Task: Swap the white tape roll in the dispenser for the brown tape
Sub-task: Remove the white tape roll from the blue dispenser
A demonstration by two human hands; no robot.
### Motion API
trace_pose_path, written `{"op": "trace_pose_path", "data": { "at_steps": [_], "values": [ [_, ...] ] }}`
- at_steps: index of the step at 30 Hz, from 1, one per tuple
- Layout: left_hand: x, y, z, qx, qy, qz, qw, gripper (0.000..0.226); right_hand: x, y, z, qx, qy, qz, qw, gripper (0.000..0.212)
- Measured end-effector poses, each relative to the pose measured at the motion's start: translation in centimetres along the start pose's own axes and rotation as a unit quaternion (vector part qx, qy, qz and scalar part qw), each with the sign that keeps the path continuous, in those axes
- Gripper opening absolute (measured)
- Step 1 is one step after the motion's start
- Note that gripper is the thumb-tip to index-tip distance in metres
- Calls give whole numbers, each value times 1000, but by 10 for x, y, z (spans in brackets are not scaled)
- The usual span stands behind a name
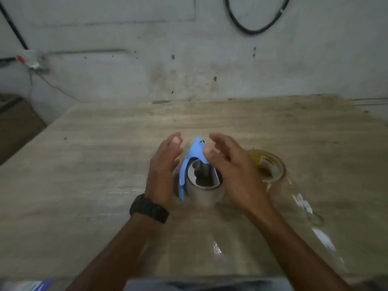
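Note:
A blue tape dispenser (194, 156) stands on the wooden table (105, 164) with a pale tape roll (206, 194) seated in it. My left hand (164, 171) hovers just to its left, fingers apart, a black watch on the wrist. On the right side, my right hand (233, 171) is held with fingers spread and the thumb tip near or touching the dispenser's blue top. Neither hand grips anything. Behind my right hand a second, yellowish-brown tape roll (270, 166) lies flat on the table, partly hidden.
A stained wall (189, 59) rises behind the table, with a black cable (252, 28) hanging on it. Shiny clear film or tape (304, 206) lies on the table at the right. The table's left edge drops off at the far left.

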State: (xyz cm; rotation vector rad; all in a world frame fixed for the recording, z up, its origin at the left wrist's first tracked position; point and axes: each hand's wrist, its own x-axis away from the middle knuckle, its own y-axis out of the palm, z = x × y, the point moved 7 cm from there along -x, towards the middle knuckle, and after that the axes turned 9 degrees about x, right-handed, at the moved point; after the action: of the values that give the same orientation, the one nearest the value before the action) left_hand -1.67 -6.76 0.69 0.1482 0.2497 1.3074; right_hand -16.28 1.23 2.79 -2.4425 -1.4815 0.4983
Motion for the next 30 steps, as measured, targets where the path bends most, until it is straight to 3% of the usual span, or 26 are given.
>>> {"op": "trace_pose_path", "data": {
  "at_steps": [3, 5, 6, 8, 9, 13, 17, 23, 30],
  "values": [
    [33, -1, -6, 52, -13, -8, 999, 17, 43, 4, -2, 25, -9, 4, 1000, 45],
    [47, 0, -7, 38, -3, -16, 999, 23, 59, 7, 4, 22, 2, 9, 1000, 61],
    [54, 0, -6, 37, -10, -19, 999, 37, 64, 7, 5, 22, 15, 16, 1000, 67],
    [60, 2, -14, 24, -31, -16, 999, 65, 65, 12, 17, 18, 43, 24, 999, 67],
    [66, 3, -11, 10, -34, -14, 999, 68, 68, 13, 18, 18, 48, 26, 998, 63],
    [66, 4, -20, -22, -74, -1, 997, 65, 71, 18, 21, 32, 50, 36, 998, 48],
    [62, 2, -17, -51, -39, 35, 997, 73, 76, 14, 13, 50, 19, 52, 997, 34],
    [61, 2, -22, -34, -25, 62, 997, 79, 65, 13, 30, 77, 15, 64, 995, 57],
    [63, 2, -16, -31, -7, 58, 998, 77, 65, 11, 32, 53, 2, 78, 996, 60]
  ]
}}
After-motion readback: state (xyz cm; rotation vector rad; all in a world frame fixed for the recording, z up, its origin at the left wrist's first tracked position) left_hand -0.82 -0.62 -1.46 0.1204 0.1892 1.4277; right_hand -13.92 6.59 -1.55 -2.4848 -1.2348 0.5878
